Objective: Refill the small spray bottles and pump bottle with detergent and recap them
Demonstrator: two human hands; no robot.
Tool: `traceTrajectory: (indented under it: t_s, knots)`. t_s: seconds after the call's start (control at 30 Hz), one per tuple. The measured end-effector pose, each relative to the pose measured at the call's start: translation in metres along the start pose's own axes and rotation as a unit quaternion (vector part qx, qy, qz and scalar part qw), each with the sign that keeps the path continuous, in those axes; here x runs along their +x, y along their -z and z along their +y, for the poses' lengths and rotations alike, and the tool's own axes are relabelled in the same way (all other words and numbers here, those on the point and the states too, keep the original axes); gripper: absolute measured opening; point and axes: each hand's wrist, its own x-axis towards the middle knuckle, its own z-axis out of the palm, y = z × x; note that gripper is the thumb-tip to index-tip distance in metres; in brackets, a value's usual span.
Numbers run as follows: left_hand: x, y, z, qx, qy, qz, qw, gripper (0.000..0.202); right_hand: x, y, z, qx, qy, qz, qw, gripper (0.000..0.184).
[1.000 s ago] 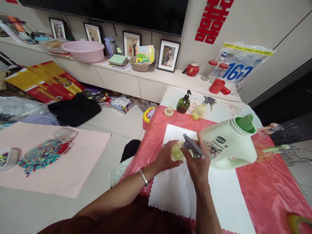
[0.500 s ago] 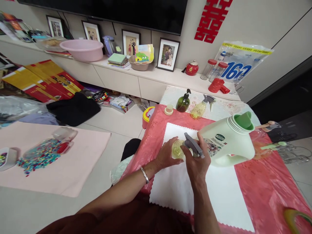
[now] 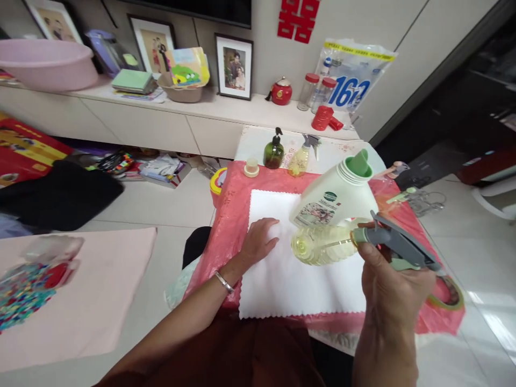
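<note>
My right hand (image 3: 393, 274) is closed round the neck of a spray bottle (image 3: 324, 244). The bottle is clear yellowish with a grey trigger head, tilted onto its side with its base to the left. My left hand (image 3: 261, 239) has its fingers apart and holds nothing, over the white scallop-edged sheet (image 3: 274, 290). Behind the spray bottle stands a large pale green detergent jug (image 3: 330, 196) with a green spout. Farther back are a second spray bottle (image 3: 299, 160), a dark green pump bottle (image 3: 273, 153) and a cream cap (image 3: 251, 168).
A red plastic cover (image 3: 213, 226) lies over the table. A roll of tape (image 3: 453, 294) lies at its right corner. Colourful small pieces (image 3: 24, 301) lie on a pink mat (image 3: 116, 279) at left. A cabinet (image 3: 217, 129) with framed photos runs along the wall.
My left hand has let go of the spray bottle. My right hand has moved it rightward and tipped it on its side. The whole view has turned to the right.
</note>
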Motion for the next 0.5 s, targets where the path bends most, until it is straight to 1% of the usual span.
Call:
traceTrajectory:
  t_s: [0.1, 0.23, 0.37, 0.5]
  knots:
    - [0.0, 0.003, 0.003, 0.017, 0.005, -0.001, 1.0, 0.043, 0.008, 0.019, -0.008, -0.002, 0.018, 0.055, 0.998, 0.042]
    - [0.0, 0.005, 0.005, 0.032, 0.005, -0.003, 0.999, 0.037, 0.025, 0.047, -0.008, -0.041, 0.033, 0.11, 0.993, 0.046]
    - [0.0, 0.007, 0.006, 0.035, 0.008, 0.002, 0.999, 0.034, 0.046, 0.08, 0.01, -0.089, 0.018, 0.134, 0.987, 0.049]
    - [0.0, 0.007, 0.006, 0.038, 0.012, 0.006, 0.999, 0.031, 0.068, 0.114, 0.038, -0.19, 0.005, 0.166, 0.968, 0.052]
